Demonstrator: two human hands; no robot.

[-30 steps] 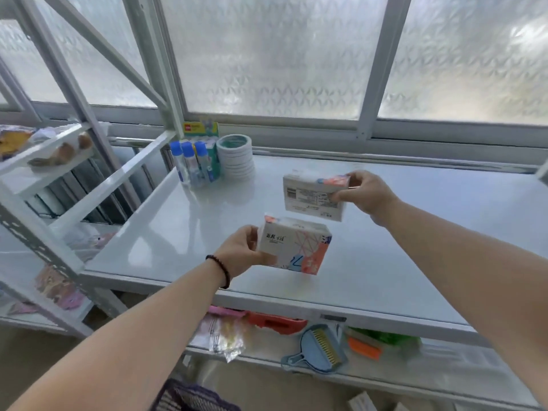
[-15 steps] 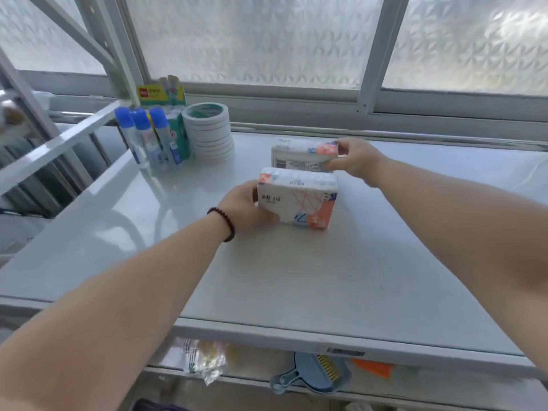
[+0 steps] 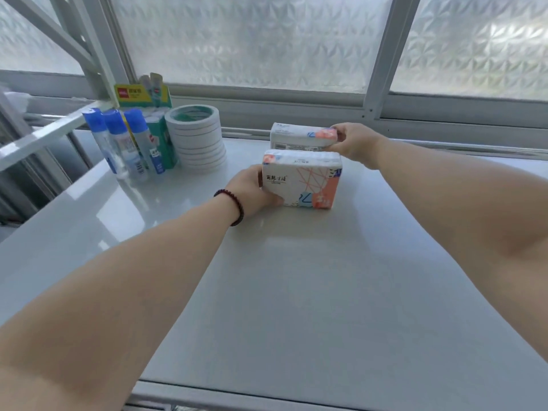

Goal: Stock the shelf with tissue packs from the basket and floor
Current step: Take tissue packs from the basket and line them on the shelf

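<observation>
Two white tissue packs with orange and blue patterns stand upright on the white shelf (image 3: 296, 277). The near tissue pack (image 3: 302, 179) rests on the shelf top, and my left hand (image 3: 252, 192) grips its left end. Behind it, close to the window sill, stands the far tissue pack (image 3: 299, 137), held at its right end by my right hand (image 3: 354, 142). The near pack hides the lower part of the far one. Basket and floor are out of view.
A stack of white tape rolls (image 3: 194, 137) stands left of the packs. Three blue-capped glue bottles (image 3: 124, 143) and a green-yellow display box (image 3: 142, 94) sit at the back left. A frosted window (image 3: 252, 40) runs behind. A white metal rack frame (image 3: 44, 132) is at left.
Both hands carried the packs forward and down from above the shelf's front to the back, where they now stand. The view moved closer, so the lower shelf is out of sight.
</observation>
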